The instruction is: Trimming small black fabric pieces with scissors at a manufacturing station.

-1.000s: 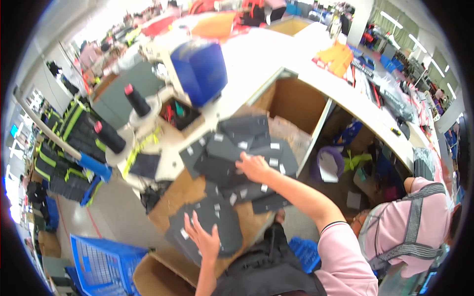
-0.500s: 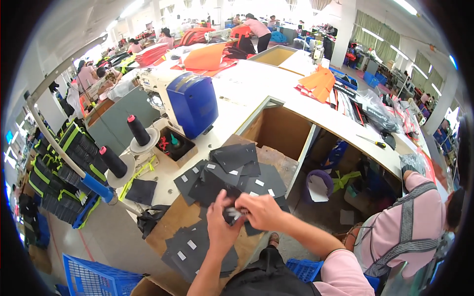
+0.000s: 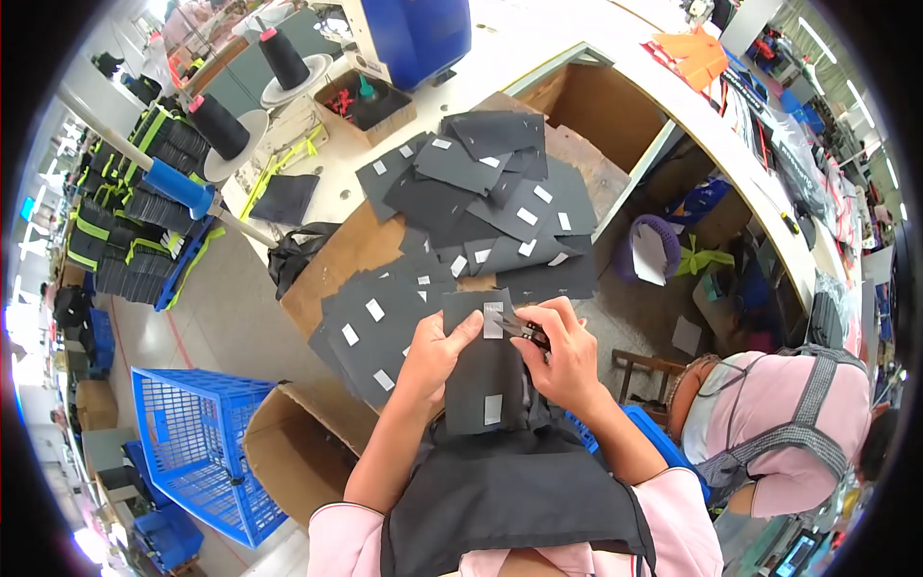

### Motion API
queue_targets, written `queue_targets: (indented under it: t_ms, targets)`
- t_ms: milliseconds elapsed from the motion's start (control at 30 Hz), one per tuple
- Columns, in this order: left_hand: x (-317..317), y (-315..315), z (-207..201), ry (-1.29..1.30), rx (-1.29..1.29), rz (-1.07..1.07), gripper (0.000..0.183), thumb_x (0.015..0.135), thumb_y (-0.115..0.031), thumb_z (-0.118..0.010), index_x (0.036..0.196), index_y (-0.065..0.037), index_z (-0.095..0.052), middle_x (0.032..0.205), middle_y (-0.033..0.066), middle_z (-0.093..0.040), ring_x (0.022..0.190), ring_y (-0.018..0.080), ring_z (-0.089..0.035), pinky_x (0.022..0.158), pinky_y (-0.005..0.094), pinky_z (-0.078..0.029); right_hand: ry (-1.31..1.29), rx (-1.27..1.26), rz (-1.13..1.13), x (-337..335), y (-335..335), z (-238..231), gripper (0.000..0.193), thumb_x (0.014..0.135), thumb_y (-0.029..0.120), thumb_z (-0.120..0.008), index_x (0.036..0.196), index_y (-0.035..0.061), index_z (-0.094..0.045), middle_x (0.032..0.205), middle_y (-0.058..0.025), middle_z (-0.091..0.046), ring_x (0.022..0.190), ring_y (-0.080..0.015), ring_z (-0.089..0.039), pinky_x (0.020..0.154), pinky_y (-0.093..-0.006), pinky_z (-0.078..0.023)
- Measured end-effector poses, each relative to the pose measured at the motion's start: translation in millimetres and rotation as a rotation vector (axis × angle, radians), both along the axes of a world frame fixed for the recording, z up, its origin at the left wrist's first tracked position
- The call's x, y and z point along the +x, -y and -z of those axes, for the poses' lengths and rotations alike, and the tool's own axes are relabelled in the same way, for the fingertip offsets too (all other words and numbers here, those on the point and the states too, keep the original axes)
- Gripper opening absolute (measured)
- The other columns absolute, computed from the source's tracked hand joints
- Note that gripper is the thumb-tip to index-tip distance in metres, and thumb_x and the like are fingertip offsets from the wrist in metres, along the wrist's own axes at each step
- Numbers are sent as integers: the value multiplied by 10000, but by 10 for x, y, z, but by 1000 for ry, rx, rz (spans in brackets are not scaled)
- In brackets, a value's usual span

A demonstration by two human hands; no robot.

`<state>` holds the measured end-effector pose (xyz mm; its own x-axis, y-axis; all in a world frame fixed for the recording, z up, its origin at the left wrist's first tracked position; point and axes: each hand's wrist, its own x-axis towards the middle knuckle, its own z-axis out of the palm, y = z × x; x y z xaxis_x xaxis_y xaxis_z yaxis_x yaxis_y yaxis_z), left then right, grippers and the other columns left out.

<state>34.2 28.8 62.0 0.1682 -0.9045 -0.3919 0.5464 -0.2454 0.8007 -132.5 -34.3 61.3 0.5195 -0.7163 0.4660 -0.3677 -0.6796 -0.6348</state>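
My left hand (image 3: 435, 351) grips a dark grey fabric panel (image 3: 469, 380) by its left edge, thumb on top. The panel hangs in front of my apron and carries two white labels, one near the top and another near the bottom. In my right hand (image 3: 569, 358) is a pair of thread snips (image 3: 527, 330), its blades pointing left at the upper label (image 3: 493, 321). Whether the blades touch the label I cannot tell. Just beyond my hands lies a heap of similar grey panels (image 3: 437, 207) with white labels. A second, spread pile (image 3: 358, 322) lies nearer, to the left.
At the back left stand black thread cones (image 3: 219, 127) and a blue-and-white sewing machine (image 3: 413, 38). A blue plastic basket (image 3: 197, 452) and an open cardboard box (image 3: 298, 423) are at the lower left. Close on my right sits a person in pink (image 3: 760, 423).
The view has tilted down. My hands, earlier together over the heap, have come closer to my body. A labelled panel is now held flat between them, with the snips plainly visible.
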Motion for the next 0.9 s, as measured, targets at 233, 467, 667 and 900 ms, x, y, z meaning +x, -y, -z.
queue_targets:
  t_ms: [233, 467, 667, 900]
  targets:
    - [-118, -97, 0, 115, -8, -1, 235, 903, -178, -584, 1019, 27, -587, 904, 46, -626, 773, 93, -570, 670, 242, -479, -28, -39, 12, -86, -71, 59, 301, 733, 89, -677, 1016, 79, -576, 876, -69, -542, 633, -245, -560, 552, -340, -428]
    - [-74, -115, -38, 202, 47, 4, 238, 889, -170, -596, 1018, 29, -583, 893, 50, -623, 747, 93, -572, 651, 240, -480, 97, 141, -4, -7, -84, 98, 255, 719, 35, -686, 960, 57, -607, 806, -89, -547, 583, -219, -549, 508, -284, -438]
    - [-57, -128, -77, 277, 75, 43, 216, 867, -121, -601, 1020, 29, -581, 885, 47, -623, 739, 99, -576, 653, 242, -482, 8, -3, 32, -28, -103, 115, 246, 689, 32, -689, 924, 78, -632, 748, -72, -543, 618, -232, -555, 555, -307, -427]
    - [-134, -41, 44, 349, -49, 106, 391, 822, -35, -592, 1209, -10, -537, 1120, 105, -598, 1026, 198, -565, 929, 300, -411, 87, 134, 127, -210, -156, 191, 235, 702, 110, -686, 928, 142, -629, 750, -23, -519, 663, -220, -577, 692, -389, -408]
